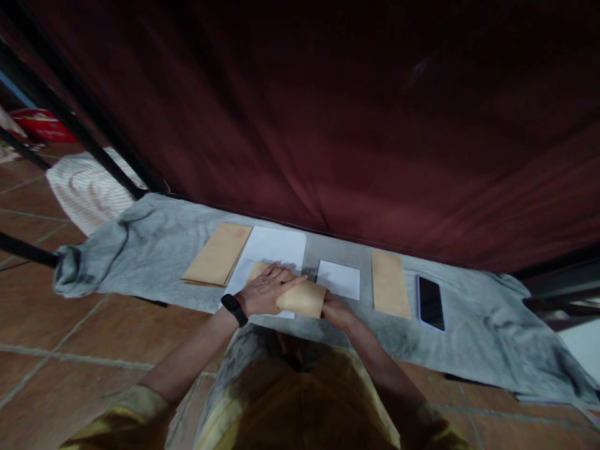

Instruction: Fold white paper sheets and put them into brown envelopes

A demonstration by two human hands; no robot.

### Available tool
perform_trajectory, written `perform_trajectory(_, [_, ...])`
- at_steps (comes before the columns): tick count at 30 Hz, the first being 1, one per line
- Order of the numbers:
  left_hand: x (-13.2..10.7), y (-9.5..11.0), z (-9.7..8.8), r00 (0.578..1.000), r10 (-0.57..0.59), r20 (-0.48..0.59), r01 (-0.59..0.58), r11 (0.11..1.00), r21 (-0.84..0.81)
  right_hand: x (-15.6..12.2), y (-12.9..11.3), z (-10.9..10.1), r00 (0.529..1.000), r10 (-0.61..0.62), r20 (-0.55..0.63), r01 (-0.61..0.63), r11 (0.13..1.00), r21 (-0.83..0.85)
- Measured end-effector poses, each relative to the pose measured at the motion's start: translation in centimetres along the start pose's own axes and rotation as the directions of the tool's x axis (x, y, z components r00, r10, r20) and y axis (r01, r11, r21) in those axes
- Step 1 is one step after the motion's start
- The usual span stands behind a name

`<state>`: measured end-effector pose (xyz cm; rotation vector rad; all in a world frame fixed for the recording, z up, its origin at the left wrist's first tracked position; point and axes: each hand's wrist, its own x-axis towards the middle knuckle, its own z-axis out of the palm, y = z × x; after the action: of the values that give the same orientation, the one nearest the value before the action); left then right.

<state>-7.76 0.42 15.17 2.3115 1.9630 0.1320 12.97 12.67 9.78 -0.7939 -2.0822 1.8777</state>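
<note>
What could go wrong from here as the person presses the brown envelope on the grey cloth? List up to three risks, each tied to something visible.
1. The left hand presses the brown envelope flat on a soft, wrinkled grey cloth, with the right hand at its end; it may crease unevenly.
2. The envelope overlaps the white sheet, which could crumple or shift.
3. The phone lies nearby on the cloth; a tug might drag it.

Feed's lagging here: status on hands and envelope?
Left hand flat on brown envelope. Right hand pinching its right end. Envelope over white sheet; smartphone off right, apart.
</note>
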Motion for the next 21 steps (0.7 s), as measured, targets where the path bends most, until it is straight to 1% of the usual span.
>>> perform_trajectory(2, [-0.3,-1.2,0.0,0.999,-0.044,0.027,0.044,0.999,0.000,0.1,0.3,-0.7,0.997,0.003,0.071,-0.009,0.996,0.085])
perform_trajectory(4, [-0.6,-2.3,0.0,0.994,-0.085,0.067,0.085,0.996,-0.003,0.1,0.6,-1.1,0.996,-0.031,0.085,0.022,0.994,0.107])
perform_trajectory(6, [-0.8,-3.4,0.1,0.985,-0.136,0.109,0.138,0.990,-0.013,0.1,1.0,-1.3,0.997,-0.070,0.017,0.070,0.998,0.001])
perform_trajectory(8, [-0.9,-4.3,0.4,0.968,-0.202,0.149,0.208,0.978,-0.028,-0.2,1.6,-1.5,0.989,-0.114,-0.093,0.096,0.978,-0.185])
perform_trajectory(9, [-0.9,-4.7,0.6,0.957,-0.236,0.167,0.245,0.969,-0.037,-0.4,2.0,-1.6,0.978,-0.149,-0.145,0.104,0.954,-0.282])
perform_trajectory(12, [-0.8,-5.9,1.0,0.929,-0.297,0.222,0.318,0.946,-0.063,-1.0,3.2,-2.0,0.925,-0.282,-0.254,0.111,0.841,-0.529])
perform_trajectory(14, [-0.7,-6.5,1.1,0.919,-0.303,0.251,0.331,0.941,-0.073,-1.3,3.9,-2.6,0.896,-0.357,-0.266,0.098,0.741,-0.665])
perform_trajectory(15, [-0.5,-6.7,1.1,0.916,-0.303,0.262,0.332,0.940,-0.073,-1.4,4.2,-2.9,0.888,-0.382,-0.256,0.086,0.685,-0.724])
perform_trajectory(18, [0.0,-7.3,1.1,0.909,-0.306,0.284,0.337,0.939,-0.068,-1.2,4.7,-3.6,0.887,-0.404,-0.224,0.033,0.539,-0.842])
perform_trajectory(19, [0.1,-7.4,1.1,0.907,-0.305,0.291,0.338,0.939,-0.068,-1.0,4.9,-3.8,0.889,-0.398,-0.228,0.008,0.511,-0.860])
perform_trajectory(21, [0.3,-7.5,1.2,0.902,-0.301,0.308,0.337,0.939,-0.070,-0.7,5.3,-3.8,0.890,-0.381,-0.252,-0.040,0.485,-0.874])
